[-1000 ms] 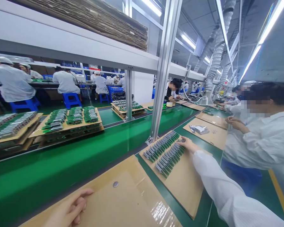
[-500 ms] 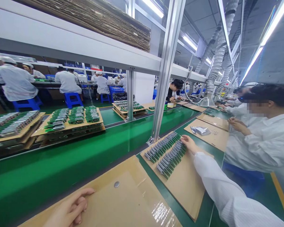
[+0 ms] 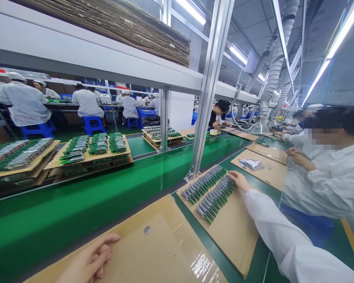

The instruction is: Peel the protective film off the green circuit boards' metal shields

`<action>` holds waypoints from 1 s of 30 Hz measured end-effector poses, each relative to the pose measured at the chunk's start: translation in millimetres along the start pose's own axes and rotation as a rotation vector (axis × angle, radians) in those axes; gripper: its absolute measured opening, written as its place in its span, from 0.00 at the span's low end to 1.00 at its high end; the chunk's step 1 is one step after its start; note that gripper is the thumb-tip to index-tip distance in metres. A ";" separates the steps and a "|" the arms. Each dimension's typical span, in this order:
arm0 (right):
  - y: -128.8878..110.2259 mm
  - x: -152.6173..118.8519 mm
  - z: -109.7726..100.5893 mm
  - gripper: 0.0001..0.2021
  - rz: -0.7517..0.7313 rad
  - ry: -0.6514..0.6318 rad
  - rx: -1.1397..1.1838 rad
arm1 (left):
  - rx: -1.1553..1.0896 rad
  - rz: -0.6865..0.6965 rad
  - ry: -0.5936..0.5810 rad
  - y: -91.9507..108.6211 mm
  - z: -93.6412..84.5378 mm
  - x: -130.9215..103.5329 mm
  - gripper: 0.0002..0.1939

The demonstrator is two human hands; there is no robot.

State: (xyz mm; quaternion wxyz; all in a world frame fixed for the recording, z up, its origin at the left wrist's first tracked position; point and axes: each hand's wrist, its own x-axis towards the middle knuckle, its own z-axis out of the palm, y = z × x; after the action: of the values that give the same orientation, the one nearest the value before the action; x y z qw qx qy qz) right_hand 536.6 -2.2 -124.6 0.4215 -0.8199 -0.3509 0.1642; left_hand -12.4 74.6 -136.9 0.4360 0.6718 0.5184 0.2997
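Observation:
My right hand (image 3: 238, 181) reaches out to the far end of the nearer row of green circuit boards (image 3: 215, 198), its fingertips touching the last board there. These boards stand in two rows on a cardboard sheet (image 3: 234, 239). At the lower left, my left hand (image 3: 96, 257) rests over a larger cardboard sheet (image 3: 147, 255), index finger stretched out and the other fingers loosely curled, with nothing seen in it. A small round metal disc (image 3: 147, 230) lies on that sheet, right of my left hand.
A metal post (image 3: 208, 86) rises beyond the boards, beside a green conveyor belt (image 3: 106, 196). Stacked boards on cardboard (image 3: 91, 151) stand across it. At the right sits a person in white (image 3: 330, 177), near a plastic bag (image 3: 250, 163) on cardboard.
The whole view has shifted slightly. My right hand stays at the end of the board row, and my left hand keeps its pose over the cardboard.

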 end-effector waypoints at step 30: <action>9.6 10.8 -30.9 0.15 -0.193 -0.363 -0.236 | -0.034 -0.106 -0.102 -2.1 -9.2 6.8 0.26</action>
State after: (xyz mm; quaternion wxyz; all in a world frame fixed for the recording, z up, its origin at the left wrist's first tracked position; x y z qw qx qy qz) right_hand 565.8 -16.1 -113.8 0.2665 -0.7831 -0.5145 0.2259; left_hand -19.3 83.7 -135.2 0.4885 0.6502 0.5253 0.2502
